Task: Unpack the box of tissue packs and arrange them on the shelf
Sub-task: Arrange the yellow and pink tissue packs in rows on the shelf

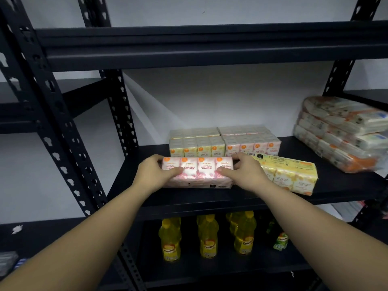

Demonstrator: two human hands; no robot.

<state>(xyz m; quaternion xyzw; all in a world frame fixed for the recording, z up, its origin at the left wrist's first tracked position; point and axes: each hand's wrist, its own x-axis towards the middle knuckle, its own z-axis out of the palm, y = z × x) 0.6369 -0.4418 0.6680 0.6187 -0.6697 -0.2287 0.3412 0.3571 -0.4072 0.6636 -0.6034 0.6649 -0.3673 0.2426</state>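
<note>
A pink tissue pack (pixel 198 172) lies near the front of the black shelf (pixel 210 199). My left hand (pixel 155 172) grips its left end and my right hand (pixel 244 172) grips its right end, thumbs on the front face. Behind it stand a yellow tissue pack (pixel 196 142) and another pink tissue pack (pixel 252 141), side by side against the wall. A second yellow pack (pixel 290 175) lies askew just right of my right hand. The box is not in view.
A tall stack of wrapped tissue bundles (pixel 340 133) fills the shelf's right end. Yellow bottles (pixel 206 238) stand on the shelf below. A black upright post (pixel 119 114) rises at the left, and another shelf beam (pixel 189 47) runs overhead.
</note>
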